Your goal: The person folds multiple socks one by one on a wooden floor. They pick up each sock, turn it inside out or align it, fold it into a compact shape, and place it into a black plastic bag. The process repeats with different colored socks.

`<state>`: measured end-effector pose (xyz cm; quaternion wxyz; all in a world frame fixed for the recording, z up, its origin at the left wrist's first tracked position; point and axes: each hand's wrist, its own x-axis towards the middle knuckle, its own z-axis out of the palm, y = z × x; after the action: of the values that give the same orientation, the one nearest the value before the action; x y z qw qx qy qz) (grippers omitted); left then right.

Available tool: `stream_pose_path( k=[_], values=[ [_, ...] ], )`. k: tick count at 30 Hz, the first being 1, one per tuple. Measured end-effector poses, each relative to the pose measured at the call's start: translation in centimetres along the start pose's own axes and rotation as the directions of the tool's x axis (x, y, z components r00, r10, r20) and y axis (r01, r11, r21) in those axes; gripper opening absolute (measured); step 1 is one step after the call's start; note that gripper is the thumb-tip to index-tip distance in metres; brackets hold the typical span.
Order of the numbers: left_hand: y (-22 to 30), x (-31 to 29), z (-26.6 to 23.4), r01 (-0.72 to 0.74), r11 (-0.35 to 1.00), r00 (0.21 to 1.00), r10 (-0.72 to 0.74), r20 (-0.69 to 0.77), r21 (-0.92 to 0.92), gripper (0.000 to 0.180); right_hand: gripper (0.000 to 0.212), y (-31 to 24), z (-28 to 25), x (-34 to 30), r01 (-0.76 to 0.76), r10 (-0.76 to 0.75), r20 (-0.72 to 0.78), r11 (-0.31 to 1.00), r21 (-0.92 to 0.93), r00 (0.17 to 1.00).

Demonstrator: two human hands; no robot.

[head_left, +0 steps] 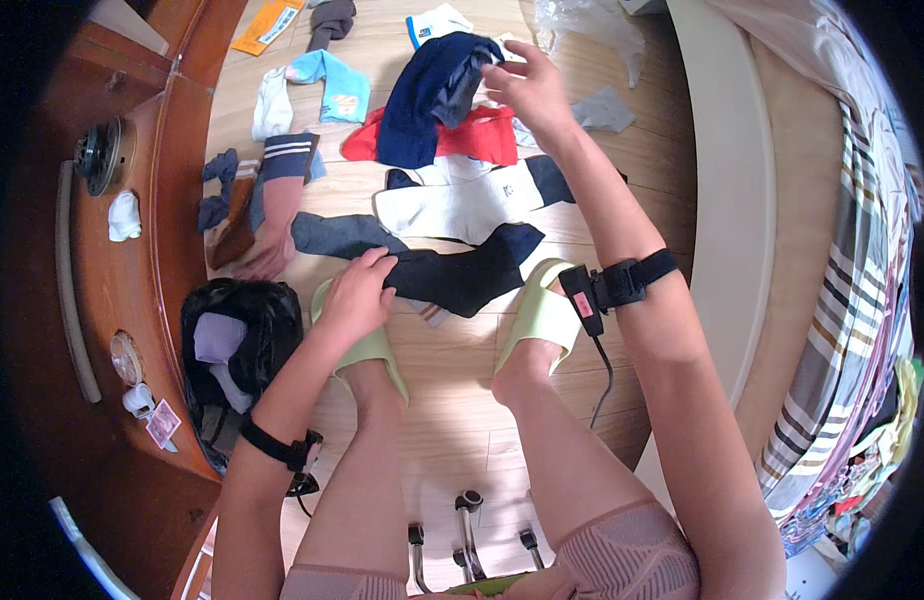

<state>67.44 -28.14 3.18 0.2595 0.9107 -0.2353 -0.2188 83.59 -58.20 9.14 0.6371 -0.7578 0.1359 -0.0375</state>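
Observation:
My right hand (530,92) is at the far middle, its fingers closed on the edge of a navy sock (412,105) with a grey inner side. That sock drapes over a red sock (492,135). Nearer, my left hand (357,295) has its curled fingers at the left end of a black sock (462,278); the fingertips' grip is partly hidden. A dark grey sock (342,235) lies just beyond my left fingers. White socks (462,210) with dark ends spread between my two hands.
Pink-and-navy socks (282,185) and a light blue sock (344,90) lie left. A black bag (242,300) holding lilac cloth stands by the wooden cabinet (177,290). Clear plastic (592,30) lies far right, beside the bed (722,230). My feet wear green slippers (537,320).

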Motion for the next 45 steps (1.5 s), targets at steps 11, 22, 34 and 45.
stream_pose_path(
  k=[11,22,34,45],
  values=[
    [-3.3,2.0,-0.2,-0.066,0.974,0.998,0.067,-0.004,-0.217,0.044,0.035,11.0,-1.7,-4.3,0.205,0.058,0.381,0.764,-0.611,0.923],
    [-3.5,2.3,0.2,-0.078,0.973,0.996,0.067,-0.058,-0.218,0.031,0.044,10.6,-3.1,-6.8,0.204,-0.087,0.215,0.764,-0.613,0.973],
    [-2.5,4.0,-4.0,-0.068,0.972,0.966,0.007,-0.258,-0.226,0.020,0.056,11.2,-2.2,-10.1,0.309,-0.096,0.303,0.502,-0.808,0.948],
    [-19.5,3.8,-12.9,0.737,0.676,0.658,-0.720,-0.221,-0.005,0.102,0.080,9.5,-2.7,-10.8,0.275,0.013,0.376,0.659,-0.700,0.926]
  ],
)
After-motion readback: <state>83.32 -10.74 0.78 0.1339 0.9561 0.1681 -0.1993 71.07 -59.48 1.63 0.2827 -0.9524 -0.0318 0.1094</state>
